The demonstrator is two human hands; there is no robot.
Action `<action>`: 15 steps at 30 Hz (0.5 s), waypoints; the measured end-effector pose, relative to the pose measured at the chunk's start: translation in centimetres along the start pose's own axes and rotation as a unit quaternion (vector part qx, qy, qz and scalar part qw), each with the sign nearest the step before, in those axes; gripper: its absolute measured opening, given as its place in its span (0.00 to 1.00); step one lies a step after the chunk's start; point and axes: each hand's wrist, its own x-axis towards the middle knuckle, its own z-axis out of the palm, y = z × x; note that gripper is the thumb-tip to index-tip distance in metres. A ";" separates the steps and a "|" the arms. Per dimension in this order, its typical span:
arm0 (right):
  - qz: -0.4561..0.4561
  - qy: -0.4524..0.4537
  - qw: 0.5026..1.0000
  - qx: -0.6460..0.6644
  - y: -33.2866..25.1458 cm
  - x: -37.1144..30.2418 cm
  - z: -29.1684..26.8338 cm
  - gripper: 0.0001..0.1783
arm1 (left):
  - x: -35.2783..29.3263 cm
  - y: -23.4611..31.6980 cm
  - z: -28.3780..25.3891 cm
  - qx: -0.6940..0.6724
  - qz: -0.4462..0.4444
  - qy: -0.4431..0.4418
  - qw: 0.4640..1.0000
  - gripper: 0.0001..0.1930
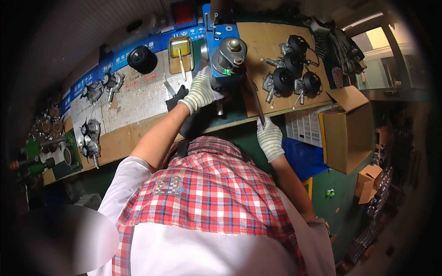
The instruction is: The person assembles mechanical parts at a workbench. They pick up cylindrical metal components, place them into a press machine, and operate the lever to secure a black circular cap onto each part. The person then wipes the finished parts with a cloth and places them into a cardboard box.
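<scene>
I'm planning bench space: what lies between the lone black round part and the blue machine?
In the head view, a shallow tray with a brush resting on it.

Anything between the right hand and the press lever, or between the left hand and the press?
Nothing visible: the right hand grasps the near end of the lever, and the left hand is at the press, its fingertips partly hidden.

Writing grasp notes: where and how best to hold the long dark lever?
Likely the near end of the lever, from the bench front, in a wrapping grip: the slim bar slants that way, and the right hand holds it there.
</scene>
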 end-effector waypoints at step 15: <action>-0.048 0.109 0.990 0.078 1.2 6.0 7.2 0.13 | -0.9 1.0 0.1 -0.053 -0.066 -0.054 0.995 0.43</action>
